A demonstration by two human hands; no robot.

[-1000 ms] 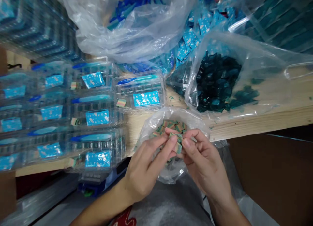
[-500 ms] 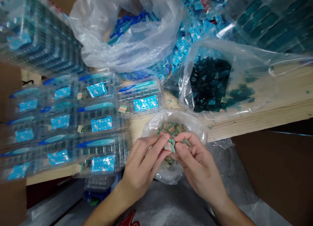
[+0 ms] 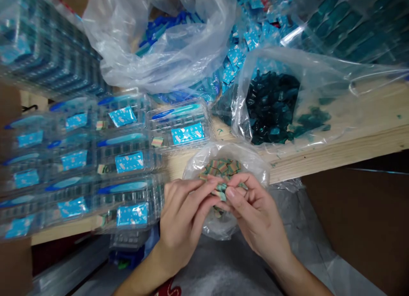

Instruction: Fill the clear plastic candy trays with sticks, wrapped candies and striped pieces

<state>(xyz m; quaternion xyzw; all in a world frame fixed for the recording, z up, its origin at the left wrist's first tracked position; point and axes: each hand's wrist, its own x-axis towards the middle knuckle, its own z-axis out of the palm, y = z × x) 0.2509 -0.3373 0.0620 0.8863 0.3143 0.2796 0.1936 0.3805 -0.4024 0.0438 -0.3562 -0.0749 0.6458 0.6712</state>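
Observation:
Over an open plastic bag (image 3: pixel 260 163), my left hand (image 3: pixel 180 215) and my right hand (image 3: pixel 260 215) meet fingertip to fingertip. Both are closed in a pinch on small striped blocks (image 3: pixel 220 192) in green and pale pink; the fingers partly cover them, so I cannot tell how many there are. Beneath the fingers, a pile of similar striped blocks (image 3: pixel 223 166) fills the bag. Left of the bag's far side lies a clear plastic tray (image 3: pixel 207 136) holding a blue dotted packet (image 3: pixel 187 134), a long two-tone blue tool (image 3: pixel 175 111) and one striped block (image 3: pixel 157 141).
Several more filled trays (image 3: pixel 129 176) lie in rows at the left, with a tall stack of trays (image 3: pixel 47 53) behind. A large bag (image 3: pixel 191 44) of blue tools, loose blue packets (image 3: pixel 233 59) and a bag of dark teal pieces (image 3: pixel 271 104) stand along the back.
My fingers have shifted the striped blocks slightly, turning them in the pinch. The view has moved a little, so the trays and bags appear farther left.

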